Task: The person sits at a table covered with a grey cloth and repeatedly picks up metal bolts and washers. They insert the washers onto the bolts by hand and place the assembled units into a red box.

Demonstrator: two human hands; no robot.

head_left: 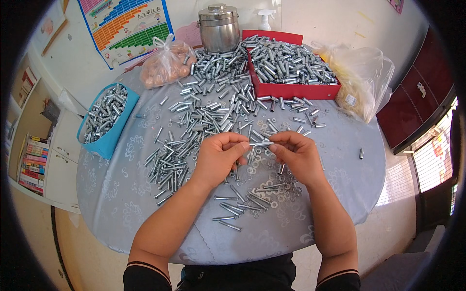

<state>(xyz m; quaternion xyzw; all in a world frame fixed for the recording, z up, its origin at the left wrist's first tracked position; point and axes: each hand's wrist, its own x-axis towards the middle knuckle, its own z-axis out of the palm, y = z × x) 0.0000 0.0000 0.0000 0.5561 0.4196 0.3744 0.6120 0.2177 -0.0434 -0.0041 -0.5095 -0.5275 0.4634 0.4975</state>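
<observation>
Above the middle of the table, a silvery sleeve anchor bolt [261, 144] lies sideways between my two hands. My left hand [217, 159] pinches its left end with thumb and fingers. At the other end, the thumb and fingertips of my right hand [297, 154] close on the metal sleeve. Beneath and to the left of my hands spreads a heap of loose bolts [167, 167]. Several long bolts [232, 207] lie nearer to me, and flat washers [272, 190] are scattered below my right hand. Fingertips partly hide the held piece.
A red box [296, 91] heaped with metal sleeves stands at the back right; a blue bin [108, 144] of similar parts is at the left. Behind are a steel pot [219, 29], a bag of round brown items [167, 65], a clear plastic bag [364, 80] and a white spray bottle [265, 19].
</observation>
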